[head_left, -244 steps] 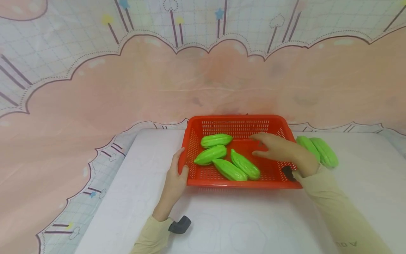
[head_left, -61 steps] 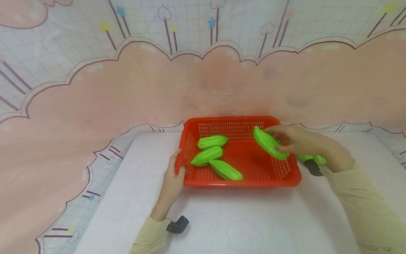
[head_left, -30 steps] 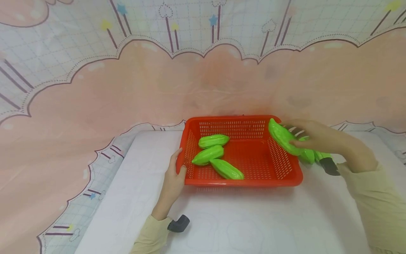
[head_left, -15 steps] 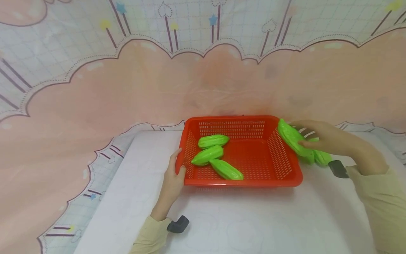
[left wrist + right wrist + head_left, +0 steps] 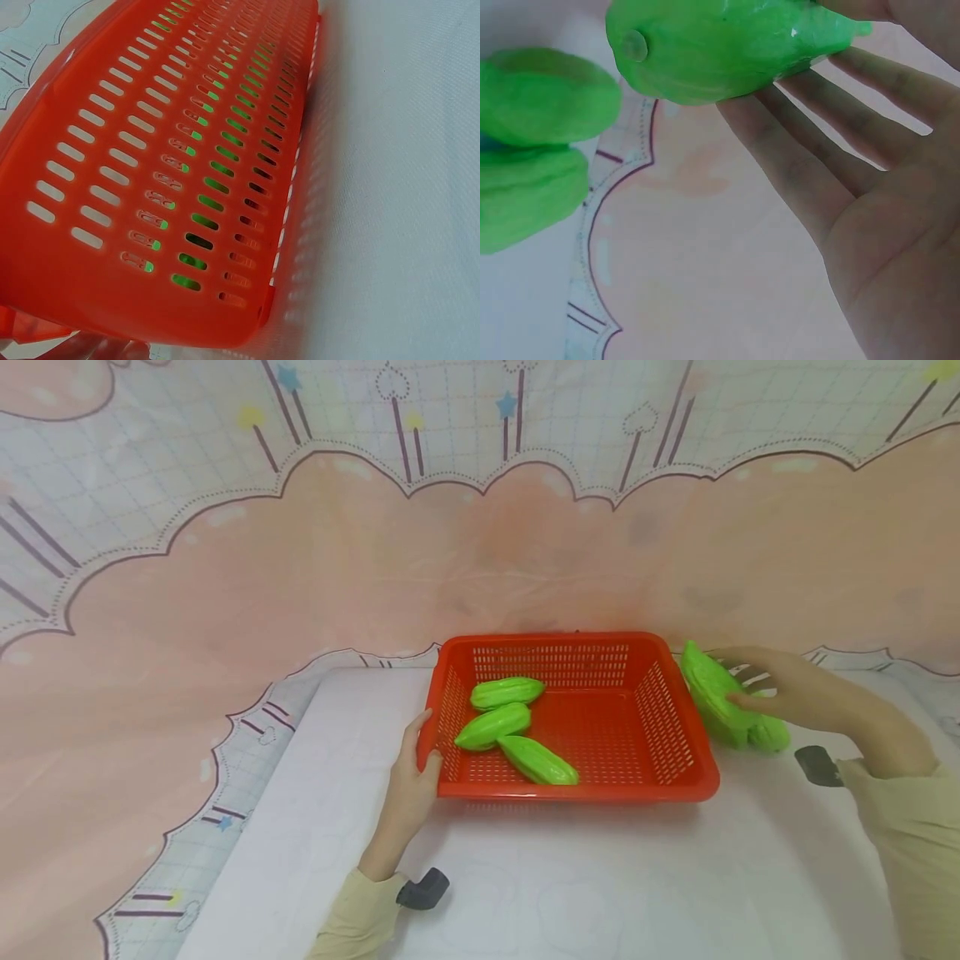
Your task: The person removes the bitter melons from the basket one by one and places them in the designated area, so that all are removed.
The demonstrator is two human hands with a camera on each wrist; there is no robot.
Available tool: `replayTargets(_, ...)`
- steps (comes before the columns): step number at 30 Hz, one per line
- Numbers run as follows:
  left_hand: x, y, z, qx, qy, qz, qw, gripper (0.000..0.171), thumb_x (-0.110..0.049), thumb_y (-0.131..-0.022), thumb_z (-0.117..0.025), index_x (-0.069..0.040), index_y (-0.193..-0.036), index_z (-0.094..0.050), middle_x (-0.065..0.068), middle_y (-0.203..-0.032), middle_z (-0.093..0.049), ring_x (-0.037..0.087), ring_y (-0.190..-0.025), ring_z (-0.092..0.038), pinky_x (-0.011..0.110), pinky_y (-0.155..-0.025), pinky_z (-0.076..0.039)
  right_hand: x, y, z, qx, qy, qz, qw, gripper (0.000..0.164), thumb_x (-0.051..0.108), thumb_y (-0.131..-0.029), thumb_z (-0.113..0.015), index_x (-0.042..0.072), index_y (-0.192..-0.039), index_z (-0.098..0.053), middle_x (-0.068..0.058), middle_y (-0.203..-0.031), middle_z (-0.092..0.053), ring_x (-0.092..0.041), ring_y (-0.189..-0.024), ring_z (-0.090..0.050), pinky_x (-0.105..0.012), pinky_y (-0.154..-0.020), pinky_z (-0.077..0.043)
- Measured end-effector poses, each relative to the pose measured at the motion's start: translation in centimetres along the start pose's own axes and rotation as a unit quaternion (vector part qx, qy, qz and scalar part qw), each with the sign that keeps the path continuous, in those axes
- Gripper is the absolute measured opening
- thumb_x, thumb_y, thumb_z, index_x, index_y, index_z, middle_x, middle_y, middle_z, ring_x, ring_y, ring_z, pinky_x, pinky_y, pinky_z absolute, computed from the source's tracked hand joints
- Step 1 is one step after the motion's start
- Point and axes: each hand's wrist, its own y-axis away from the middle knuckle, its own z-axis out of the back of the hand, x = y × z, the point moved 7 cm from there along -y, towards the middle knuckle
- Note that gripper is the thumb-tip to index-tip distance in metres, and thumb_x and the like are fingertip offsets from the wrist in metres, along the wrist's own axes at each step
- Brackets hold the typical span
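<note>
My left hand (image 5: 411,777) grips the left rim of a red perforated plastic basket (image 5: 577,792), thumb on the near side. Three light-green ridged gourds lie inside it: an upper gourd (image 5: 507,692), a middle gourd (image 5: 493,726) and a lower gourd (image 5: 537,762). My right hand (image 5: 802,689) pinches a fourth gourd (image 5: 703,681) between thumb and fingertips, above the table just right of the basket. In the right wrist view the held gourd (image 5: 720,52) shows its round stem end and pointed tip. The left wrist view shows the basket's slotted side wall (image 5: 161,172).
Two more gourds lie side by side on the white table (image 5: 585,877) under the held one, partly hidden in the head view; the right wrist view shows an upper one (image 5: 547,97) and a lower one (image 5: 529,199). A patterned pink cloth (image 5: 360,577) hangs behind.
Eight seconds ago four gourds lay in the basket; the right hand has since taken one and carried it rightward over the basket's right rim. The left hand has stayed on the rim.
</note>
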Motion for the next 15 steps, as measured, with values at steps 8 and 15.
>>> replayTargets(8, 0.1, -0.1, 0.0, 0.001, 0.006, -0.001, 1.0000, 0.059, -0.006, -0.100, -0.043, -0.022, -0.155, -0.029, 0.015, -0.151, -0.043, 0.030, -0.097, -0.062, 0.044, -0.085, -0.057, -1.9, 0.7, -0.1, 0.022, 0.005, -0.045, 0.999, 0.060, 0.009, -0.090, -0.071, 0.004, -0.145, -0.047, -0.017, -0.130, -0.060, -0.028, -0.105, -0.064, -0.027, -0.081, -0.053)
replayTargets(15, 0.0, 0.0, 0.0, 0.001, 0.011, 0.004, 0.9999, 0.059, -0.007, -0.100, -0.043, -0.022, -0.155, -0.029, 0.016, -0.149, -0.044, 0.032, -0.093, -0.063, 0.040, -0.080, -0.058, -3.4, 1.3, -0.4, 0.037, 0.002, -0.082, 0.996, 0.058, 0.007, -0.092, -0.068, -0.001, -0.144, -0.045, -0.024, -0.131, -0.058, -0.044, -0.108, -0.060, -0.035, -0.080, -0.056)
